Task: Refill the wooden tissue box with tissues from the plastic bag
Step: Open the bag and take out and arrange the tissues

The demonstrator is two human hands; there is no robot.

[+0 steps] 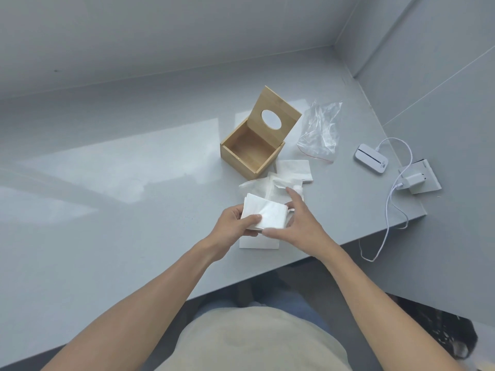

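grey table, tissue stack held between both hands' fingers

No words or numbers can be read. The small white device at 3 o'clock has tiny marks, too small to tell.

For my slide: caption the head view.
Both hands, left hand and right hand, hold a tissue stack before the open wooden tissue box.

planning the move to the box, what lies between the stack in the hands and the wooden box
In the head view, loose tissues and a crumpled clear wrapper lie on the table between the tissue stack and the open wooden box.
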